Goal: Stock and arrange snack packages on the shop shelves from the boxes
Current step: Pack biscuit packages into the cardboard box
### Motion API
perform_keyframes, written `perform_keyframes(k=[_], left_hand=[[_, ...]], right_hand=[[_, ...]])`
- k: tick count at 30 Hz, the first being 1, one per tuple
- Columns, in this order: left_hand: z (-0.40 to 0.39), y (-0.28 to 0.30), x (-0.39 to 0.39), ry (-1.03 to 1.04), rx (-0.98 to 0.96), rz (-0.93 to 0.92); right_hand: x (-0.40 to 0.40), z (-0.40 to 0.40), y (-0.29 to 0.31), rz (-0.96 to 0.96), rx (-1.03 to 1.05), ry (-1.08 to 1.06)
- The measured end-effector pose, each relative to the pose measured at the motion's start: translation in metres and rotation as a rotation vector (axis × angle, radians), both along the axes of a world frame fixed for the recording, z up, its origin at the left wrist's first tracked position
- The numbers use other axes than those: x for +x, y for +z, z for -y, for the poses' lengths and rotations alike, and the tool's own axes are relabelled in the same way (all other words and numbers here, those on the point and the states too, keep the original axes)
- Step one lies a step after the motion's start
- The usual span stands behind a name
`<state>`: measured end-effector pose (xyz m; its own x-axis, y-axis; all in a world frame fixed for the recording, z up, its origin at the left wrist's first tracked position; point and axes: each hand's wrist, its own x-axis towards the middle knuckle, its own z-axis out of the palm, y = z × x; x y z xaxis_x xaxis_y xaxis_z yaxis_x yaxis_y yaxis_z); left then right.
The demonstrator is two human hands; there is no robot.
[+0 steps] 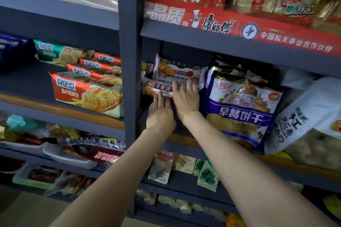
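A slim biscuit pack [160, 88] lies lengthwise at the left end of the middle shelf [184, 139], just right of the dark upright post [129, 61]. A second, matching pack [175, 72] sits stacked on top of it, tilted slightly. Both are white and maroon wrappers printed with round golden biscuits and Chinese lettering.

Both hands are on the lower pack. The left hand [160, 116] reaches up with fingers straight and together, the tips touching the pack's lower front edge. The right hand [186, 100] lies flat, fingers spread, over the pack's right end and against the front of the stack. Neither hand grips anything; both are open and pressing.

The step in hand looks like squaring the stack into its slot. To do it well, push evenly with both palms so the lower pack slides straight back without knocking the tilted upper one; keep the label facing out and the front edges flush. The wrappers look thin and crinkly and the biscuits inside brittle, so light, flat pressure suits better than a squeeze.

Just to the right, touching the stack, stands a large purple bag [239, 110] of biscuits, leaning forward. Beyond it a white bag [302, 121] leans too. Left of the post, orange packs [88, 92] stand in a row. Above runs a red banner [239, 29].
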<state>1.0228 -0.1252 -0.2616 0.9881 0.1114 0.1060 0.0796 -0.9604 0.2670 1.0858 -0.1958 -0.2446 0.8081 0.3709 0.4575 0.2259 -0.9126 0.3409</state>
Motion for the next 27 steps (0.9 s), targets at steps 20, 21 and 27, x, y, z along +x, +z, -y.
perform_keyframes(k=[20, 21, 27], left_hand=[[-0.011, -0.026, 0.082, 0.098, 0.08, -0.235], [-0.012, -0.026, 0.081, 0.103, 0.057, -0.238], [-0.013, -0.015, 0.084, 0.14, 0.072, -0.162]], right_hand=[[0.029, -0.001, -0.043, -0.225, 0.231, 0.04], [0.027, 0.0, -0.04, -0.282, 0.231, 0.039], [0.029, 0.004, -0.027, -0.377, 0.232, 0.039]])
